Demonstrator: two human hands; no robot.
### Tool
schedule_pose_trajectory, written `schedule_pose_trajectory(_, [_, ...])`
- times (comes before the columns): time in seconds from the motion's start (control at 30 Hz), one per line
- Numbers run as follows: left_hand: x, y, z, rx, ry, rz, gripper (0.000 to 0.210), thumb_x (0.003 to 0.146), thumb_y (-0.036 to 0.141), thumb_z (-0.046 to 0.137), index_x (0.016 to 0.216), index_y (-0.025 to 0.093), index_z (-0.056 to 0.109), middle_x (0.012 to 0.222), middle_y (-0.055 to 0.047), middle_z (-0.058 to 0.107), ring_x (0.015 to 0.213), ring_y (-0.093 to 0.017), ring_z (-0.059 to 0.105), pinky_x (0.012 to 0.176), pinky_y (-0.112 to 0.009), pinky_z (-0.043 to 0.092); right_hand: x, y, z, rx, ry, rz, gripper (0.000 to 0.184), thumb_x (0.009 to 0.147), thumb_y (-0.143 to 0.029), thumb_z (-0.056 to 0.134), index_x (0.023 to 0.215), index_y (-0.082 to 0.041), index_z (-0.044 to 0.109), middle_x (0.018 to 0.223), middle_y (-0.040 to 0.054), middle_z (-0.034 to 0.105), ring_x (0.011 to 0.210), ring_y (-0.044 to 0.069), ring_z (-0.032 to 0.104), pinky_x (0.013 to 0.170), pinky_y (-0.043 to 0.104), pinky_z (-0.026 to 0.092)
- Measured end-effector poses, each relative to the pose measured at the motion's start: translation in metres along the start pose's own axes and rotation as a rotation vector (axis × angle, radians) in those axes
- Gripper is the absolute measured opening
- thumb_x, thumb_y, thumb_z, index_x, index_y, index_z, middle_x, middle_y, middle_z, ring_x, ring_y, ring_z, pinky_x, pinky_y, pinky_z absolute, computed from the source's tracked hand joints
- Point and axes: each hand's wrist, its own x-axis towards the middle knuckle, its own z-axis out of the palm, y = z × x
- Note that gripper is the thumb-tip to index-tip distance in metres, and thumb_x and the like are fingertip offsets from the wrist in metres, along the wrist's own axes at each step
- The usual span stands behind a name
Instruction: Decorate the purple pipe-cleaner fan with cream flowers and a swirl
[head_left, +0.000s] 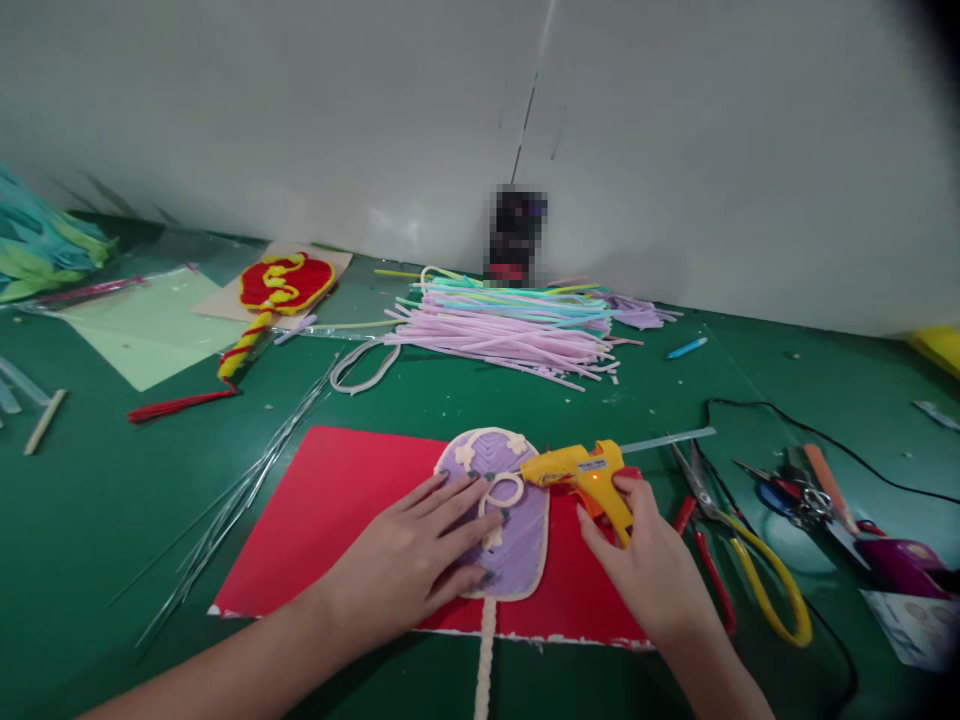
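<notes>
Left hand (409,545) spread over purple fan (525,545) | right hand (649,555) wrapped around yellow glue gun (577,468), right of fan, nozzle (531,470) near white ring (520,493) on fan | under fan, red board (322,510) | beyond fan, pink stems (502,345)

Pipe cleaners (510,338) and a glue gun (559,465) suggest a craft workshop.

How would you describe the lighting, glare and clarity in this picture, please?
Head view: dim, fairly even light; soft glare on the grey wall; pixelation obscuring a dark object; the upper right corner falling to black; the label on the yellow glue gun too small to read.
</notes>
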Motion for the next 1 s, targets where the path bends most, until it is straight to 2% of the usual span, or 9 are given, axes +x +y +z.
schedule_pose_trajectory(0.33, [0.0039, 0.0093, 0.0034, 0.065, 0.098, -0.026, 0.039, 0.089, 0.036, 0.042, 0.125, 0.022, 0.048, 0.13, -0.005, 0.05, 0.118, -0.023, 0.049, 0.097, -0.04, 0.043, -0.0019, -0.0037, -0.0016, 0.016, 0.028, -0.002, 0.036, 0.079, -0.044, 0.042, 0.105, -0.019, 0.044, 0.095, 0.0106, 0.065, 0.078, 0.026, 0.064, 0.058, 0.031, 0.046])
schedule_pose_trajectory(0.43, [0.0036, 0.0085, 0.0033, 0.055, 0.111, -0.024, 0.039, 0.089, 0.036, 0.042, 0.125, 0.023, 0.049, 0.13, -0.004, 0.051, 0.117, -0.022, 0.049, 0.097, -0.039, 0.043, -0.0026, -0.003, -0.0022, 0.034, 0.0, -0.018, 0.036, 0.081, -0.042, 0.041, 0.108, -0.018, 0.042, 0.094, 0.0109, 0.065, 0.078, 0.026, 0.065, 0.06, 0.031, 0.046])
schedule_pose_trajectory(0.7, [0.0032, 0.0061, 0.0036, 0.049, 0.1, -0.018, 0.039, 0.088, 0.034, 0.044, 0.125, 0.021, 0.049, 0.132, -0.005, 0.048, 0.118, -0.022, 0.048, 0.099, -0.039, 0.042, -0.002, 0.004, 0.0006, 0.044, 0.004, -0.05, 0.034, 0.081, -0.039, 0.04, 0.109, -0.018, 0.043, 0.091, 0.0104, 0.065, 0.075, 0.024, 0.064, 0.06, 0.031, 0.045])
schedule_pose_trajectory(1.0, [0.0034, 0.0067, 0.0017, 0.056, 0.096, -0.013, 0.039, 0.089, 0.035, 0.043, 0.125, 0.021, 0.049, 0.131, -0.005, 0.05, 0.117, -0.023, 0.049, 0.097, -0.04, 0.044, -0.003, 0.0014, -0.0012, 0.012, -0.023, -0.008, 0.034, 0.083, -0.04, 0.036, 0.108, -0.018, 0.042, 0.097, 0.012, 0.064, 0.074, 0.025, 0.064, 0.057, 0.03, 0.046])
